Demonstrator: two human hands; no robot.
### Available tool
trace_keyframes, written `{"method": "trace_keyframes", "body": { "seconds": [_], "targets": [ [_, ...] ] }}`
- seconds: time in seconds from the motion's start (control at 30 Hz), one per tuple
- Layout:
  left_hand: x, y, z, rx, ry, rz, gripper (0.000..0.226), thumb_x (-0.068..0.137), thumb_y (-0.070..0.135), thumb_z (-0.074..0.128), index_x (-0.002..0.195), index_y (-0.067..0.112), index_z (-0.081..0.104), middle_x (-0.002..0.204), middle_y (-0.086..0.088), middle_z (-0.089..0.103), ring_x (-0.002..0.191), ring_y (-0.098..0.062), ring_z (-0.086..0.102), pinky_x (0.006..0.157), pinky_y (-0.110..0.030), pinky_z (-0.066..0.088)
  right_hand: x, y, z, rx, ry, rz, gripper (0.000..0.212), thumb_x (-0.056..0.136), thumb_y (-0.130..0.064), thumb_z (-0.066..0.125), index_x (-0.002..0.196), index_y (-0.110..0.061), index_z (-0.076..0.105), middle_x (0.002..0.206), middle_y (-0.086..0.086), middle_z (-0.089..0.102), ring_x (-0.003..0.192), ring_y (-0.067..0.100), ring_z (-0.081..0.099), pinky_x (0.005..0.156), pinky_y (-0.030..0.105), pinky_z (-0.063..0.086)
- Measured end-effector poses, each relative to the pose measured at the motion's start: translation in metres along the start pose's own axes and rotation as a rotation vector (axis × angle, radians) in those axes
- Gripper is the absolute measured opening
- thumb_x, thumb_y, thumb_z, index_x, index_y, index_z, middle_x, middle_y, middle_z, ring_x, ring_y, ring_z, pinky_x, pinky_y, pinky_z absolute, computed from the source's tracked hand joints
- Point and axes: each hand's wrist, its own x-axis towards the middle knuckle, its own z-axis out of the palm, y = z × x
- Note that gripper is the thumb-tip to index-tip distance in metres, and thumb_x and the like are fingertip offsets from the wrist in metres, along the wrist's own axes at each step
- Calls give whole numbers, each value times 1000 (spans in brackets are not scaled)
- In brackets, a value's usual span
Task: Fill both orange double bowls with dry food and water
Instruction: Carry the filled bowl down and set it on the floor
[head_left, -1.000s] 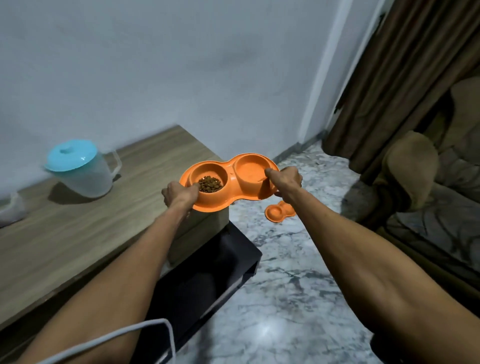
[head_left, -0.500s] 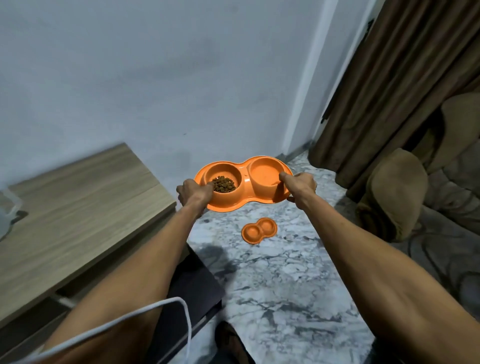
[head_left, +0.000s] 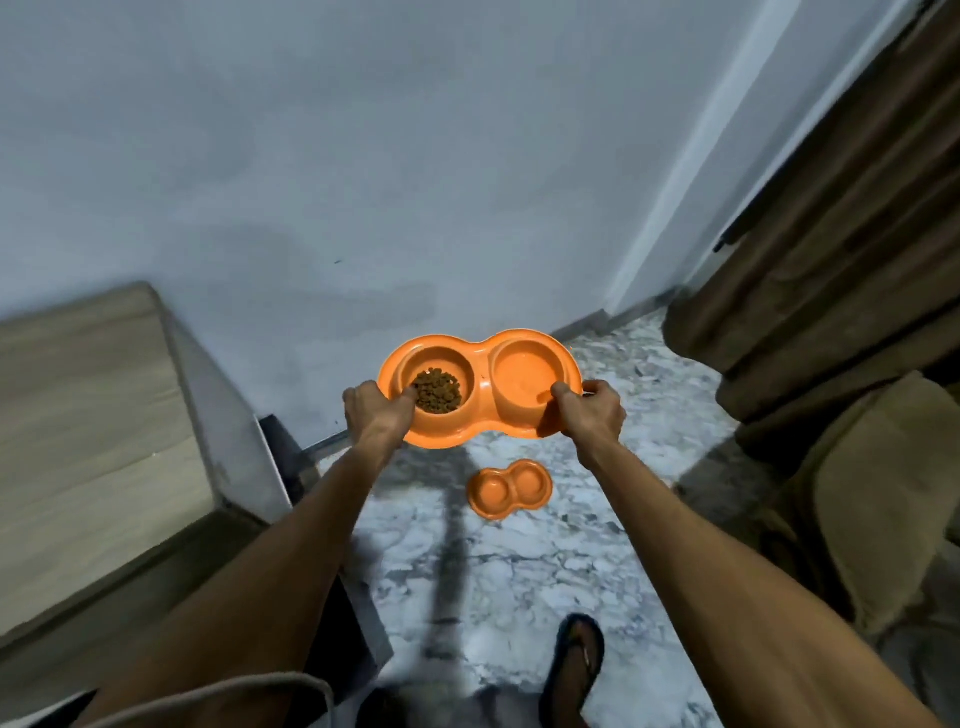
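I hold an orange double bowl (head_left: 480, 387) in the air over the marble floor, level, with both hands. My left hand (head_left: 376, 410) grips its left rim, thumb by the brown dry food (head_left: 437, 389) in the left cup. My right hand (head_left: 592, 410) grips the right rim; the right cup (head_left: 522, 374) looks wet or filled with water, though I cannot tell for sure. A second orange double bowl (head_left: 509, 488) lies on the floor below, both cups apparently without food.
A wooden table (head_left: 88, 441) stands at the left with a dark shelf under it. Brown curtains (head_left: 831, 249) and a brown sofa (head_left: 872, 499) fill the right side. My sandalled foot (head_left: 574, 665) stands on the marble floor (head_left: 519, 571). A white wall is ahead.
I have carried the filled bowl off the table edge and rightward over the floor. The view has turned right, so the blue-lidded jug has left the frame.
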Motion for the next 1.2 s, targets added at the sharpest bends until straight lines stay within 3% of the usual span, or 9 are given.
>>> {"method": "trace_keyframes", "body": {
  "seconds": [0.07,0.23,0.33,0.47,0.63,0.77,0.97,1.07,1.2],
  "targets": [
    [21,-12,23,-8,54,-9,40,79,37,71,94,0,69,98,-22,66,91,-38,65,78,-41,54,35,11,22,-28,-48,-20,57,76,-37,72,124,-10,57,114,13,63,102,33,61,88,52,55],
    [70,-64,85,-13,162,-113,31,79,30,68,85,-1,66,86,-17,67,80,-31,64,67,-38,45,121,69,92,-90,-179,-60,46,79,-32,71,117,-10,59,97,4,61,94,25,59,87,41,52],
    [94,-118,130,-33,197,-189,20,79,24,67,76,5,65,71,-12,64,66,-27,63,65,-46,55,164,119,137,-147,-250,-69,48,76,-34,72,116,-11,60,96,4,64,94,26,60,86,40,50],
    [130,-208,189,16,289,-279,24,77,27,68,82,4,70,74,-10,67,71,-24,63,75,-42,57,212,202,204,-199,-333,-81,51,78,-34,71,120,-10,58,98,5,64,94,25,59,80,37,47],
    [171,-323,253,36,307,-372,24,80,30,68,88,8,71,84,-11,70,82,-26,66,78,-39,57,251,315,282,-266,-367,-69,55,77,-36,72,123,-9,58,98,5,66,103,28,61,88,39,49],
    [200,-405,296,21,317,-469,27,75,36,67,78,9,65,92,-17,70,96,-33,65,84,-39,55,273,395,332,-299,-389,-11,56,77,-36,71,125,-10,58,97,1,60,100,22,57,88,32,46],
    [231,-503,349,-34,281,-572,31,69,36,68,78,6,68,81,-15,71,78,-31,70,71,-46,61,294,494,395,-328,-375,24,64,69,-43,72,123,-12,60,109,11,69,106,32,63,92,46,52],
    [241,-534,365,-25,267,-597,27,70,33,69,80,8,70,82,-15,72,78,-33,71,71,-48,61,300,520,411,-361,-378,13,59,73,-40,73,122,-10,61,109,11,69,102,32,64,90,44,54],
    [246,-550,376,-3,299,-592,16,78,23,68,72,10,62,83,-16,69,76,-30,67,70,-43,61,308,542,424,-393,-386,-12,38,81,-30,73,109,-6,65,88,5,59,83,24,57,80,35,50]
  ]
}}
